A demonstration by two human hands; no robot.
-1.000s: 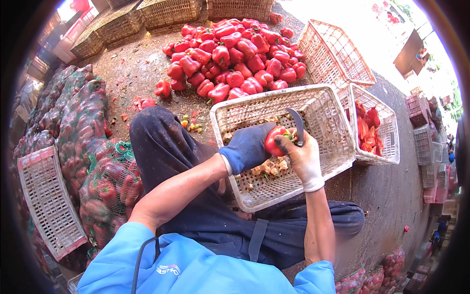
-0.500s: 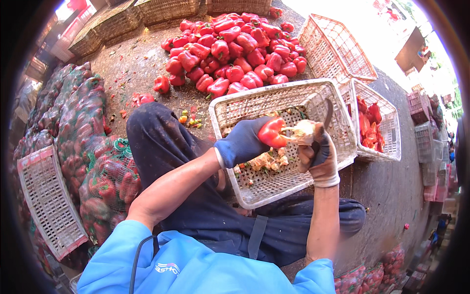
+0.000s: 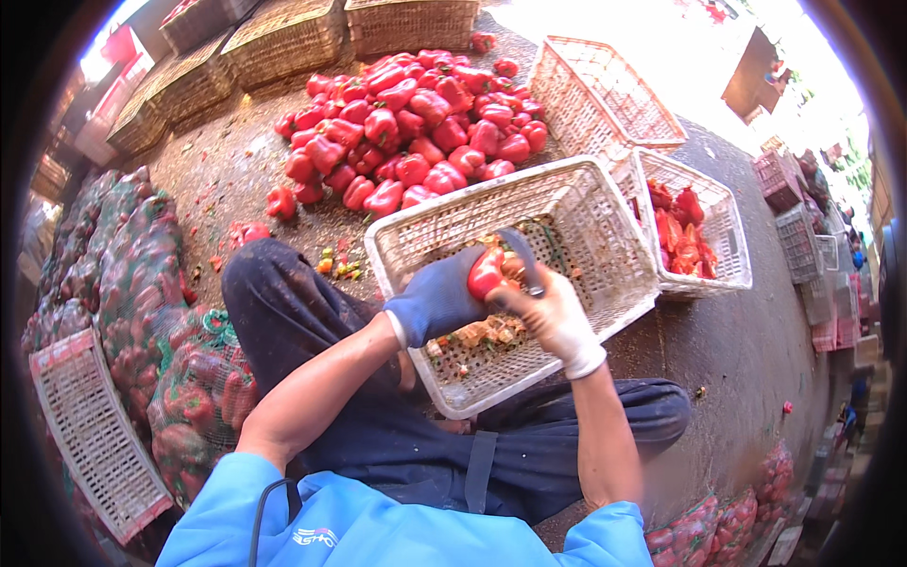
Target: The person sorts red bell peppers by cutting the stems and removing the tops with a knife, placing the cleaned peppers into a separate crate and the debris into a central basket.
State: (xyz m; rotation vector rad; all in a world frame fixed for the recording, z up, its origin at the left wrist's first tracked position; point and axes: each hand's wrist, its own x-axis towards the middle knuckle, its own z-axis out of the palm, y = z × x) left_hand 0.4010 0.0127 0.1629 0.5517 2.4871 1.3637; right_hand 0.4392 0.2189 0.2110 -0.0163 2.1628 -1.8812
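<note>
My left hand (image 3: 436, 295), in a blue glove, is closed round a red bell pepper (image 3: 486, 275). My right hand (image 3: 555, 321), in a whitish glove with dark fingers, grips a curved knife (image 3: 525, 253) whose blade arcs beside the pepper. The right fingertips are close against the pepper; whether they touch it is hard to tell. Both hands are above a whitish plastic crate (image 3: 444, 389) in front of my legs. Pale pepper cores (image 3: 493, 331) and scraps lie on its bottom. The knife's handle is hidden in my right hand.
A heap of red peppers (image 3: 416, 132) lies beyond the crate. To the right stand a crate of cut red peppers (image 3: 735, 213) and a reddish-white crate (image 3: 605, 94). Net sacks of peppers (image 3: 142, 283) and a tilted crate (image 3: 99, 425) line the left side.
My right hand has come in from the right toward the pepper, turning the knife over it. The pale core held there before no longer shows in it. The whole view has shifted slightly.
</note>
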